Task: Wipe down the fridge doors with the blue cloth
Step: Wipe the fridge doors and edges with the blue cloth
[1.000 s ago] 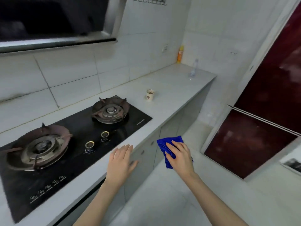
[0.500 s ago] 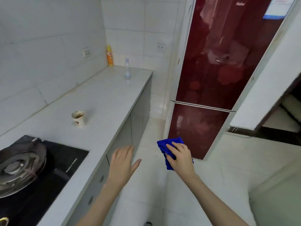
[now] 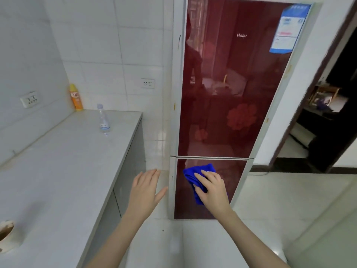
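A tall dark red glossy fridge stands ahead, with an upper door (image 3: 228, 89) and a lower door (image 3: 233, 182) split by a silver strip. My right hand (image 3: 212, 188) grips a folded blue cloth (image 3: 195, 174), which overlaps the top left of the lower door; I cannot tell whether the cloth touches the door. To the left of the fridge my left hand (image 3: 145, 190) hovers with its fingers spread and nothing in it.
A white counter (image 3: 63, 171) runs along the left with a clear water bottle (image 3: 103, 120), an orange spray can (image 3: 76, 97) and a stained cup (image 3: 5, 235) at the near edge. A blue-and-white label (image 3: 287, 28) sits on the upper door. A dark doorway (image 3: 328, 117) opens on the right.
My view has swung right from the stove to face the fridge squarely. Both hands kept their pose; the cloth now lies in front of the lower door.
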